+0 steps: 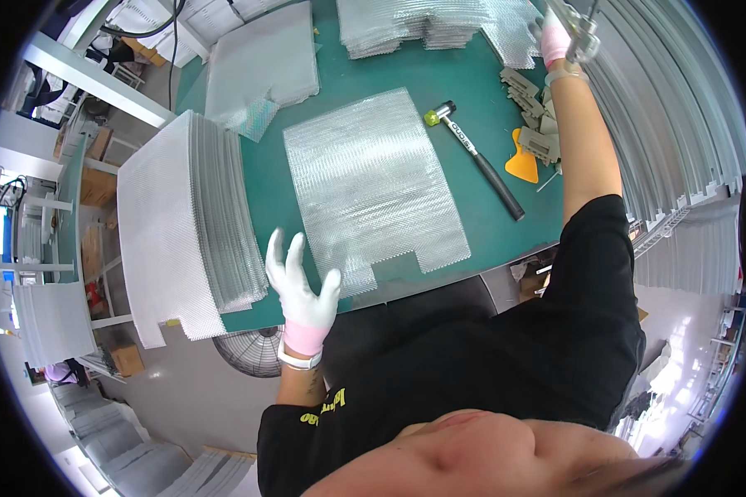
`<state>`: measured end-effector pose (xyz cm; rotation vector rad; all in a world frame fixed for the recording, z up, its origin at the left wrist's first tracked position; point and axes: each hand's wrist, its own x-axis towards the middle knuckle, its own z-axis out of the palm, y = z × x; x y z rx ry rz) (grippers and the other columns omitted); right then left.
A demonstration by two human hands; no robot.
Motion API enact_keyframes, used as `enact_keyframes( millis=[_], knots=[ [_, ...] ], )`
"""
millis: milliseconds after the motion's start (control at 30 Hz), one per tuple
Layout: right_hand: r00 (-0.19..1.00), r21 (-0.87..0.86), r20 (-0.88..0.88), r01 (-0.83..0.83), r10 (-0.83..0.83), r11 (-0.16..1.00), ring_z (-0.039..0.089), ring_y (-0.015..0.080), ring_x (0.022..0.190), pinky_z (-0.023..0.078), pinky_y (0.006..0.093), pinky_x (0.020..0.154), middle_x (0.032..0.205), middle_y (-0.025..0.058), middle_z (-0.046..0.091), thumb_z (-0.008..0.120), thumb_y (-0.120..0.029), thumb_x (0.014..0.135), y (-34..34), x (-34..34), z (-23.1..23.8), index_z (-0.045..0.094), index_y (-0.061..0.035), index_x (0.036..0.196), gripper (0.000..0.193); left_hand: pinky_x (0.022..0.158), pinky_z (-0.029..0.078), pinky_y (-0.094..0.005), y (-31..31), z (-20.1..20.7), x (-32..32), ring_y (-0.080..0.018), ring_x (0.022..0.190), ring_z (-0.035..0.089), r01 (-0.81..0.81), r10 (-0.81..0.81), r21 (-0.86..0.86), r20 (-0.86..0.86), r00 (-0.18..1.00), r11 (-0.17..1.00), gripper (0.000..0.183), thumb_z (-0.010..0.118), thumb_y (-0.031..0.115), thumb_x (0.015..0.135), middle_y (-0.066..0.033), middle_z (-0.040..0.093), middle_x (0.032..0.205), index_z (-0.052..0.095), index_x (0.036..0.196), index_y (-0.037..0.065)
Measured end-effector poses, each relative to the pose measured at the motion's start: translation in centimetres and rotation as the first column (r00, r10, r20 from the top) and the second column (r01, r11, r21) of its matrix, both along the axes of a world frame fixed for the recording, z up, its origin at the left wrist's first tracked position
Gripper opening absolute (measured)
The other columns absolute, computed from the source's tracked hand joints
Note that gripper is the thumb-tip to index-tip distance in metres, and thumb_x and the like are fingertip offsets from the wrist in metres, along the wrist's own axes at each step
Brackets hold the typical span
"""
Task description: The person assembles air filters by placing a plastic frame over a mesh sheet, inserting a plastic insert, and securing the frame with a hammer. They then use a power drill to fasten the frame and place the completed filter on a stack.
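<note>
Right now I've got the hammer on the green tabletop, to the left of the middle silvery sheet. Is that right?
Wrong side: the hammer lies to the right of the middle silvery sheet, as the head view shows. It is on the green tabletop.

A notched sheet (373, 182) is laid on the desk (482, 91) between a stack (162, 224) and a hammer (477, 159); the gloved left hand (304, 300) is held near it, fingers (293, 255) spread.

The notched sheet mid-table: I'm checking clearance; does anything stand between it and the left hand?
Nothing visible does. The left hand, open, is by the lower left corner of the notched sheet; whether they touch is unclear. The hammer lies to the sheet's right, not between them.
</note>
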<state>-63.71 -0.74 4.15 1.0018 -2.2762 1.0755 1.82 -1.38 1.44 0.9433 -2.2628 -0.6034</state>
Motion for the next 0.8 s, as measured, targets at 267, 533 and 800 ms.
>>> enact_keyframes(
  millis=[267, 533, 800],
  knots=[
    [0.908, -0.512, -0.144, -0.408, 0.392, 0.756, 0.047, 0.0261, 0.124, 0.037, 0.0377, 0.108, 0.125, 0.0209, 0.049, 0.080, -0.016, 0.075, 2.9, 21.7, 1.4, 0.042, 0.0045, 0.137, 0.075, 0.107, 0.041, -0.0412, 0.2, 1.7, -3.5, -0.0338, 0.123, 0.056, 0.357, -0.213, 0.524, -0.315, 0.925, 0.773, 0.055, 0.070, 0.032, 0.090, -0.0191, 0.060, 0.129, 0.057, 0.129, -0.003],
    [0.662, -0.028, -0.096, -0.749, 0.744, 0.662, 0.036, 0.0452, 0.132, 0.027, 0.0569, 0.112, 0.141, 0.0256, 0.034, 0.084, -0.058, 0.058, 11.1, 40.8, -2.9, 0.045, -0.0075, 0.140, 0.104, 0.102, 0.045, -0.0317, 3.2, 2.2, -9.4, -0.0212, 0.120, 0.057, 0.499, 0.261, 0.569, -0.788, 0.557, 0.654, 0.047, 0.058, 0.002, 0.096, -0.0186, 0.058, 0.133, 0.047, 0.141, -0.007],
    [0.796, 0.071, 0.438, -0.494, 0.418, 0.866, 0.059, 0.0352, 0.121, 0.046, 0.0361, 0.100, 0.138, 0.0250, 0.054, 0.074, -0.014, 0.082, 15.2, 39.5, 2.7, 0.033, 0.0032, 0.150, 0.082, 0.069, 0.054, -0.0256, 1.7, 3.4, -2.6, -0.0127, 0.077, 0.064, 0.241, 0.202, 0.647, -0.532, 0.822, 0.724, 0.062, 0.077, 0.004, 0.080, -0.0152, 0.065, 0.113, 0.052, 0.136, -0.004]
  ],
)
